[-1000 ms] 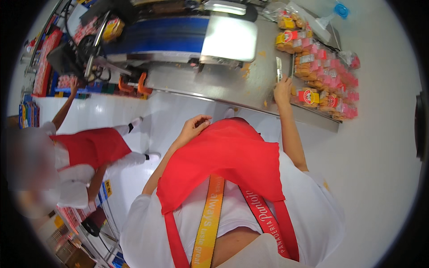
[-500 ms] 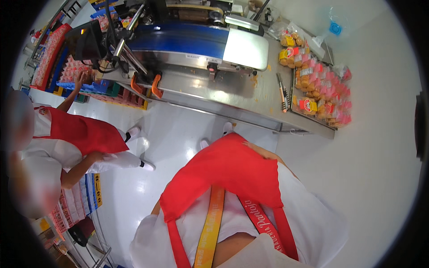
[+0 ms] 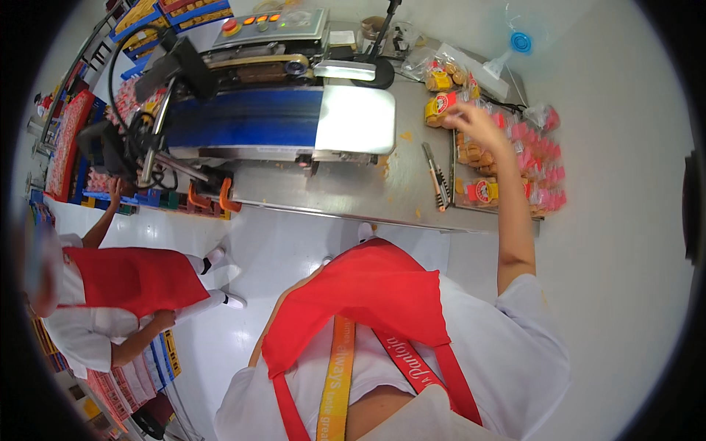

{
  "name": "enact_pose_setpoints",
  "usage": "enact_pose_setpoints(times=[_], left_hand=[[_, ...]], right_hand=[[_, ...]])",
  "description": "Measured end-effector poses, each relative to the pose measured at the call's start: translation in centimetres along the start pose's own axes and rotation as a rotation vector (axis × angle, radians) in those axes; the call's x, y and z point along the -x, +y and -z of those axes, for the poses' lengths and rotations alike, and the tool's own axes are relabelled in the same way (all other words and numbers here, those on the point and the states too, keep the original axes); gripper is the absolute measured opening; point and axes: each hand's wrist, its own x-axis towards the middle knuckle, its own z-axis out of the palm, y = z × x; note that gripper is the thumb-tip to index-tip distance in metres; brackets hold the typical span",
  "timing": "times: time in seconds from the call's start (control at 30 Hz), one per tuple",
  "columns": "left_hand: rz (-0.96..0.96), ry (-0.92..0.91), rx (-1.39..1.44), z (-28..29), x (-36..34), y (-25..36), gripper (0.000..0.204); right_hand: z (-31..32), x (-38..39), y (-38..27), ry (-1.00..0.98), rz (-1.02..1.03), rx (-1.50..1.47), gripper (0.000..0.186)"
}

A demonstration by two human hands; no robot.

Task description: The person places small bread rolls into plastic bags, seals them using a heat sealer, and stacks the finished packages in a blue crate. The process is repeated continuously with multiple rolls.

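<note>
My right hand (image 3: 478, 126) is stretched out over the far right end of the metal table. Its fingers are apart and their tips are at a clear bag of round cookies (image 3: 440, 107) with a yellow and red label; I cannot tell whether they touch it. Below and right of the hand, several similar cookie bags (image 3: 482, 192) with pink and red parts lie in rows on a dark tray. My left forearm (image 3: 285, 307) runs along the side of my red apron (image 3: 353, 283), which hides the left hand.
A machine with a blue conveyor belt (image 3: 246, 117) and white end plate (image 3: 357, 120) stands on the steel table (image 3: 309, 187). A thin tool and a brush (image 3: 438, 180) lie before the tray. At the left, a co-worker in a red apron (image 3: 132, 283) stands by stacked crates.
My right hand has left the apron's edge and reached forward to the cookie bags. The view has shifted, showing more of the machine's control panel. The co-worker stays at the left.
</note>
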Motion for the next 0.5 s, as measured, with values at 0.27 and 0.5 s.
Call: enact_pose_setpoints(times=[0.27,0.5], left_hand=[[0.294,0.320,0.006,5.1,-1.6,0.9,0.035],[0.441,0.546,0.132,4.2,-0.7,0.2,0.034]], right_hand=[[4.5,-20.1,15.3,0.225,-0.382,0.497,0.037],[0.8,-27.6,21.9,0.202,-0.499,0.576,0.033]])
